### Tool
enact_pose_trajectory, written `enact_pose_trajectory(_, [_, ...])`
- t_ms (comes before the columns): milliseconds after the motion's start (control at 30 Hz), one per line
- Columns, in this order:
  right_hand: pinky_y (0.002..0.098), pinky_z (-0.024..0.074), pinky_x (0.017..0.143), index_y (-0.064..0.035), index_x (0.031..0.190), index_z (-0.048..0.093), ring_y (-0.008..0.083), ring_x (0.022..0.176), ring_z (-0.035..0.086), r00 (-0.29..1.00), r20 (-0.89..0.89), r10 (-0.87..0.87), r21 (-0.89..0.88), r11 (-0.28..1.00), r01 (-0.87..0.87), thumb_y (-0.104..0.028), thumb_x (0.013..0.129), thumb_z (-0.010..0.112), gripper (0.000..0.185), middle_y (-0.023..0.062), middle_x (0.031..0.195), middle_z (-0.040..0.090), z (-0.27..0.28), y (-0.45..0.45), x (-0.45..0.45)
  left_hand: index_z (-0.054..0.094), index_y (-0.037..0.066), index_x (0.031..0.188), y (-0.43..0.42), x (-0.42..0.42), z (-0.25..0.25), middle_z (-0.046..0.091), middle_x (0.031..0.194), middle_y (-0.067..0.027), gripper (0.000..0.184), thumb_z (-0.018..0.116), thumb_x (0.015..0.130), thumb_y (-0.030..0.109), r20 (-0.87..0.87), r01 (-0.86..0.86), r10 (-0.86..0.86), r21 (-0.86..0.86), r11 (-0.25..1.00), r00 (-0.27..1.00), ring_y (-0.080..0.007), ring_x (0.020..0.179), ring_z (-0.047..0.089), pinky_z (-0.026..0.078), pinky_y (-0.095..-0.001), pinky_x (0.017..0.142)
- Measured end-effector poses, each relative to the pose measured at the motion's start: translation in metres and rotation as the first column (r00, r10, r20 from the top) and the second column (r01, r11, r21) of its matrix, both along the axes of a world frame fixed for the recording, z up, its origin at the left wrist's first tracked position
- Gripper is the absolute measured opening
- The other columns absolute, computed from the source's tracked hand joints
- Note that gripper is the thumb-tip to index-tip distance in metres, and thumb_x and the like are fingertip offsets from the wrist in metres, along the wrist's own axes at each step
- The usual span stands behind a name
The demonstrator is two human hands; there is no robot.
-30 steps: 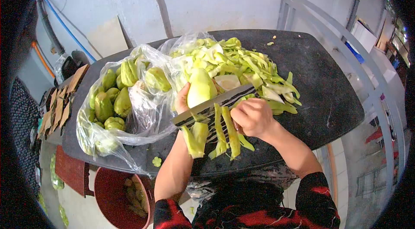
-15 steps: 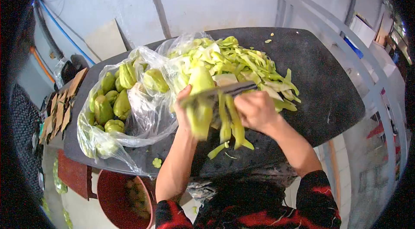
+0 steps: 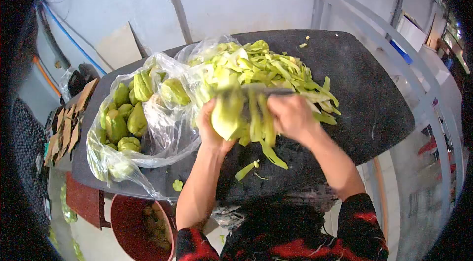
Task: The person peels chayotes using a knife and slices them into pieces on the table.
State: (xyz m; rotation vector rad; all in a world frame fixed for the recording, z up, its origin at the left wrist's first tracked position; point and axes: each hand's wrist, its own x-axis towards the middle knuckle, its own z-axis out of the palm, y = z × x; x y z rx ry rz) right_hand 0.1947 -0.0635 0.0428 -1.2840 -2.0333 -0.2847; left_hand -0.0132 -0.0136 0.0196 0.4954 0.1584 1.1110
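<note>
My left hand is wrapped round a pale green, partly peeled chayote, held above the table. In my right hand is a knife, its blade lying across the upper part of the chayote and smeared by motion. Long green strips of peel hang below the blade between my hands. Just behind, a big heap of peelings is piled up. To the left, a clear plastic bag lies open with several whole chayotes inside.
The dark table has rounded corners. Some peel scraps lie near its front edge. Below stands a reddish-brown bucket with something in it. A grey metal railing curves along the right, and cardboard pieces stand at the left.
The chayote is now tilted differently in my left hand, its rounded end toward me. The knife has shifted slightly upward, and the hanging strips have swung.
</note>
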Motion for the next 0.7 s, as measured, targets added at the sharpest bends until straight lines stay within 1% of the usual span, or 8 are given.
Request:
enact_pose_trajectory(33, [0.0459, 0.0522, 0.059, -0.0076, 0.078, 0.056, 0.0356, 0.067, 0.065, 0.992, -0.007, -0.129, -0.097, 0.987, 0.128, -0.018, 0.072, 0.069, 0.018, 0.0131, 0.068, 0.064, -0.004, 0.012, 0.015, 0.056, 0.003, 0.123, -0.007, -0.002, 0.014, 0.064, 0.111, -0.0175, 0.053, 0.054, 0.087, 0.041, -0.18, 0.028, -0.013, 0.082, 0.996, 0.984, -0.0286, 0.101, 0.063, 0.053, -0.0439, 0.082])
enact_pose_trajectory(133, [0.0491, 0.0528, 0.064, -0.0059, 0.088, 0.061, 0.0402, 0.071, 0.065, 0.949, -0.034, -0.313, -0.295, 0.911, 0.289, -0.021, 0.077, 0.065, 0.019, 0.0193, 0.074, 0.066, -0.004, 0.023, 0.044, 0.054, 0.005, 0.126, -0.008, 0.005, 0.02, 0.063, 0.112, -0.0169, 0.053, 0.052, 0.087, 0.041, -0.095, 0.082, -0.071, 0.119, 0.989, 0.993, -0.0304, 0.097, 0.063, 0.053, -0.05, 0.077])
enact_pose_trajectory(433, [0.0482, 0.0496, 0.061, -0.0037, 0.078, 0.055, 0.039, 0.07, 0.063, 0.968, -0.165, -0.187, -0.177, 0.971, 0.158, -0.016, 0.076, 0.065, 0.016, 0.0176, 0.073, 0.063, 0.0, 0.009, 0.023, 0.05, 0.004, 0.132, -0.003, 0.002, 0.02, 0.058, 0.125, -0.0182, 0.054, 0.042, 0.093, 0.041, 0.049, -0.011, 0.011, 0.004, 1.0, 0.999, -0.0359, 0.111, 0.058, 0.044, -0.0569, 0.095])
enact_pose_trajectory(500, [0.0475, 0.0502, 0.061, -0.0043, 0.079, 0.056, 0.0376, 0.07, 0.064, 0.968, -0.139, -0.208, -0.129, 0.973, 0.191, -0.018, 0.076, 0.066, 0.017, 0.0157, 0.073, 0.063, -0.004, 0.011, 0.024, 0.049, 0.005, 0.133, 0.003, 0.001, 0.02, 0.056, 0.127, -0.018, 0.052, 0.044, 0.093, 0.037, 0.046, -0.016, 0.016, -0.003, 1.0, 0.999, -0.037, 0.112, 0.057, 0.043, -0.059, 0.097])
enact_pose_trajectory(533, [0.0475, 0.0502, 0.061, -0.0043, 0.079, 0.056, 0.0376, 0.07, 0.064, 0.969, -0.134, -0.208, -0.127, 0.973, 0.191, -0.018, 0.076, 0.066, 0.017, 0.0157, 0.073, 0.063, -0.002, 0.012, 0.024, 0.045, 0.004, 0.137, 0.004, 0.001, 0.022, 0.057, 0.126, -0.018, 0.052, 0.045, 0.093, 0.033, -0.097, -0.103, 0.104, 0.013, 0.995, 0.99, -0.0357, 0.114, 0.057, 0.044, -0.0564, 0.097])
enact_pose_trajectory(600, [0.0474, 0.0516, 0.062, -0.0046, 0.082, 0.055, 0.0366, 0.071, 0.065, 0.962, -0.081, -0.26, -0.052, 0.965, 0.257, -0.021, 0.076, 0.068, 0.021, 0.0142, 0.074, 0.064, -0.002, 0.011, 0.025, 0.037, 0.004, 0.145, 0.005, -0.005, 0.027, 0.056, 0.128, -0.0167, 0.059, 0.052, 0.089, 0.019, -0.423, -0.207, 0.231, 0.101, 0.973, 0.876, -0.0317, 0.116, 0.057, 0.046, -0.0442, 0.099])
enact_pose_trajectory(633, [0.0474, 0.0516, 0.062, -0.0046, 0.082, 0.055, 0.0366, 0.071, 0.065, 0.962, -0.08, -0.26, -0.052, 0.965, 0.257, -0.021, 0.076, 0.068, 0.021, 0.0142, 0.074, 0.064, -0.002, 0.011, 0.026, 0.037, 0.004, 0.145, 0.007, -0.007, 0.022, 0.056, 0.128, -0.0167, 0.059, 0.052, 0.089, 0.019, -0.422, -0.207, 0.231, 0.101, 0.973, 0.876, -0.0317, 0.116, 0.057, 0.046, -0.0442, 0.099])
enact_pose_trajectory(700, [0.0431, 0.052, 0.06, -0.0043, 0.084, 0.057, 0.0331, 0.069, 0.066, 0.909, 0.045, -0.414, -0.041, 0.908, 0.416, -0.016, 0.078, 0.068, 0.018, 0.0123, 0.076, 0.066, 0.0, 0.01, 0.027, 0.036, 0.005, 0.146, 0.014, -0.006, 0.01, 0.055, 0.128, -0.0191, 0.064, 0.056, 0.086, 0.017, -0.672, -0.162, 0.646, 0.637, 0.754, 0.363, -0.0293, 0.112, 0.059, 0.048, -0.0389, 0.094])
